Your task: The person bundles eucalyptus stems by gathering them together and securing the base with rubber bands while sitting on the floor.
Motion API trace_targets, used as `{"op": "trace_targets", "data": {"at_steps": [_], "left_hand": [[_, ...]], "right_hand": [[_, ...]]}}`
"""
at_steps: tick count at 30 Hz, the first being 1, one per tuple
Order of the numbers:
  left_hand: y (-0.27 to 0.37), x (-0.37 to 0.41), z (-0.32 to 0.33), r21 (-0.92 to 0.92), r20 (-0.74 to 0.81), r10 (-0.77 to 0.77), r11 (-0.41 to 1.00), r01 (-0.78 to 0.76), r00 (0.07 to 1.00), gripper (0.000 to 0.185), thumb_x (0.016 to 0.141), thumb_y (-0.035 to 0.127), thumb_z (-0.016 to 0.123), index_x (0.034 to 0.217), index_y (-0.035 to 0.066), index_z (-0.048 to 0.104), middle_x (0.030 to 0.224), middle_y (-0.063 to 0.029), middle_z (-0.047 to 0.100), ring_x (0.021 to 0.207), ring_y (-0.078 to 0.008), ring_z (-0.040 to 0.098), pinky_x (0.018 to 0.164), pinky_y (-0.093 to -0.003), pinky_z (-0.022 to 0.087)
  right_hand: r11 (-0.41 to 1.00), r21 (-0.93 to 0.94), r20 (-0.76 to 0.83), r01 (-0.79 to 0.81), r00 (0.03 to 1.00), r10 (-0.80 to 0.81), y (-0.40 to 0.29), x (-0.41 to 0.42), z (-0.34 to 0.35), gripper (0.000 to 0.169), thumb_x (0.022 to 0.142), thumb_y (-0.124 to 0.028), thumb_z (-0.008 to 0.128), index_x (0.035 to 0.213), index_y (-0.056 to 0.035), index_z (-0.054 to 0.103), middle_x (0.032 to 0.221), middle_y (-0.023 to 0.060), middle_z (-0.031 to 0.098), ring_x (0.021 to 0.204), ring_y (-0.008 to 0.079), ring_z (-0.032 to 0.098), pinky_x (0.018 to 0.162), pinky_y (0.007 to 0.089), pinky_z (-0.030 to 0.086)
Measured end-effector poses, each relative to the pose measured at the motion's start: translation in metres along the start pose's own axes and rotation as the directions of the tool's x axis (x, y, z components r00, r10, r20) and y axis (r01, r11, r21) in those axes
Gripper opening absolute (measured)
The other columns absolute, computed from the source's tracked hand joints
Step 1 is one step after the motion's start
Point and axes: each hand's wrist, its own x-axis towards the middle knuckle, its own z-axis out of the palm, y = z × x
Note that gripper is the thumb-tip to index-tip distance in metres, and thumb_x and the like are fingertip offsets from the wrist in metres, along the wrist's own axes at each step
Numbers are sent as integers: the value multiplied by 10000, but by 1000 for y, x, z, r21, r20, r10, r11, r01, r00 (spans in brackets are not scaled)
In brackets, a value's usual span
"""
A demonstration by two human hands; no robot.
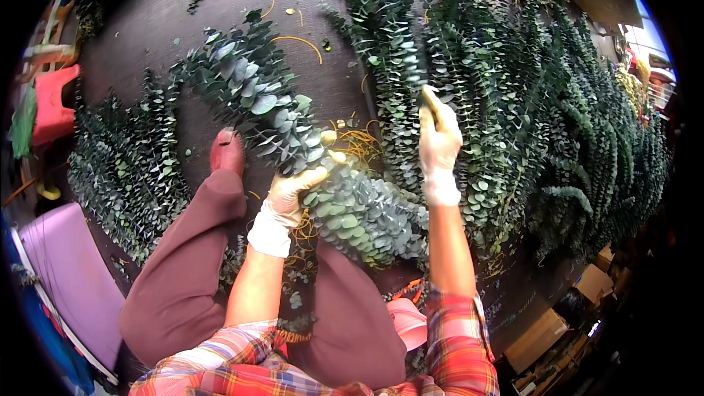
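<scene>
My left hand [289, 192], in a pale glove, is closed around the middle of a bundle of eucalyptus stems [253, 88]. The leafy tops reach up and left from the grip. Below and right of the fingers, more leafy eucalyptus [363, 214] spreads over my right thigh. My right hand [440, 140], also gloved, is over the long row of eucalyptus branches [484, 99], its fingertips pinched together. A motion-blurred eucalyptus stem [412, 60] extends upward from those fingertips. The hand hides part of the branches beneath it.
Yellow rubber bands [357, 143] lie scattered between my feet. Another eucalyptus pile [132, 170] rests at left, near a red plastic stool [55, 102] and a purple panel [69, 280]. A pink object [407, 322] is beside my right thigh. Cardboard boxes [536, 341] stand at lower right.
</scene>
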Motion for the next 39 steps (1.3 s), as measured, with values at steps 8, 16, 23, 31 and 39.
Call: {"op": "trace_targets", "data": {"at_steps": [8, 16, 23, 31, 39], "left_hand": [[3, -8, 6, -49, 26, -50, 997, 51, 998, 553, 763, 29, 690, 1290, 17, 521, 1179, -82, 621, 1069, -198, 595, 943, -325, 472], [4, -2, 14, -72, 99, 36, 997, -29, 994, 633, 745, 22, 700, 1339, 33, 482, 1235, -51, 583, 1104, -182, 568, 961, -303, 464], [-4, -6, -3, -118, -39, -22, 993, 17, 999, 580, 768, 29, 666, 1325, 48, 502, 1213, -63, 597, 1074, -196, 590, 951, -325, 478], [-7, -2, 4, -114, 36, -34, 993, 38, 999, 550, 793, 83, 650, 1313, 21, 485, 1124, -144, 657, 1043, -240, 614, 944, -371, 476], [1, -4, 6, -58, 79, 40, 998, -36, 996, 571, 772, 88, 666, 1307, 0, 489, 1078, -135, 655, 1014, -253, 614, 926, -380, 477]], "right_hand": [[949, 208, 86, 239, 961, -261, -94, -62, -4, 476, 752, 139, 619, 1173, -79, 666, 964, 101, 686, 850, 219, 649, 772, 294, 512], [893, 352, 84, 281, 940, -330, -91, -71, 21, 447, 743, 151, 600, 1148, -35, 634, 1021, 147, 664, 876, 301, 656, 759, 340, 521], [948, 292, 253, 127, 945, -204, -87, -58, 25, 411, 733, -25, 638, 1132, -115, 676, 1305, 155, 547, 1250, 319, 461, 1084, 418, 318], [991, 1, 130, -137, 982, 135, 33, 10, 66, 598, 810, -196, 699, 1356, -69, 490, 1306, 175, 543, 1230, 301, 498, 1054, 354, 371], [695, 646, 225, -316, 949, 222, -18, 8, 20, 433, 883, 41, 584, 1299, -78, 576, 1039, 41, 682, 734, 43, 559, 682, 169, 460]]}}
